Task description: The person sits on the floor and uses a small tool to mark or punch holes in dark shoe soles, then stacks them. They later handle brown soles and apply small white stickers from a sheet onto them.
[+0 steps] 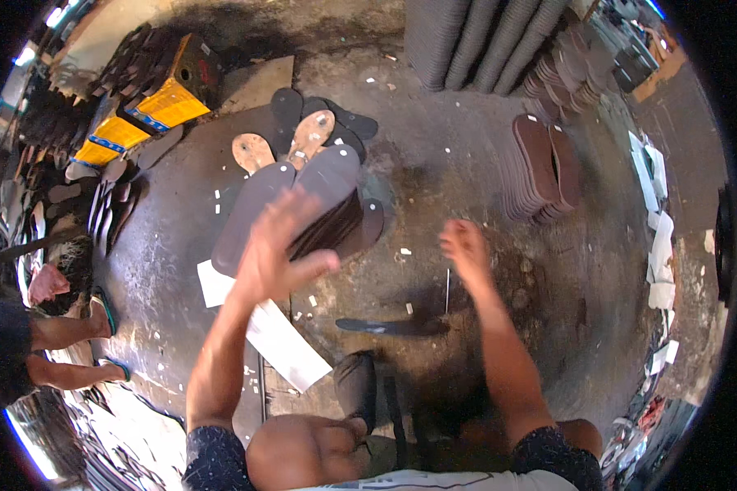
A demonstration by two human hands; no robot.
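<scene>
My left hand (280,254), smeared by motion, is over a pile of dark grey shoe soles (329,176), its fingers stretched out and thumb spread. Whether it touches the soles I cannot tell. Each of the two top soles has a small white dot near one end. Beyond them lie two tan soles (311,135) and several black soles (287,110). To the right, my right hand (467,250) hovers above the floor with its fingers curled together; anything inside them is hidden. Just below it shows a thin white rod (447,290).
White paper strips (291,348) and a narrow black piece (389,327) lie near me. Stacked brown soles (540,168) stand at right, tall sole columns (483,45) behind. Yellow boxes (172,102) sit far left. Another person's legs (70,331) are at left.
</scene>
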